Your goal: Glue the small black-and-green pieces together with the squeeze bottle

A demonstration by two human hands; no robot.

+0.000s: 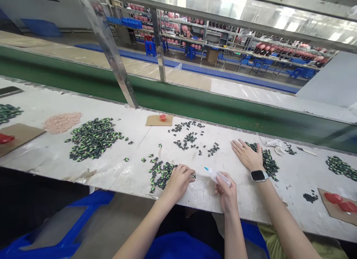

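Note:
My right hand is wrapped round a translucent squeeze bottle with a thin blue nozzle tip, which points up and left above the white table. My left hand rests at the right edge of a loose pile of small black-and-green pieces. Its fingers are curled and pinched at a small black-and-green piece by the fingertips, partly hidden. Beyond both hands lie scattered small dark pieces in loose clusters.
A co-worker's hand with a watch lies by another dark pile on the right. Further left are a large black-and-green heap and a pink heap. A red cup stands on cardboard. Metal posts rise behind.

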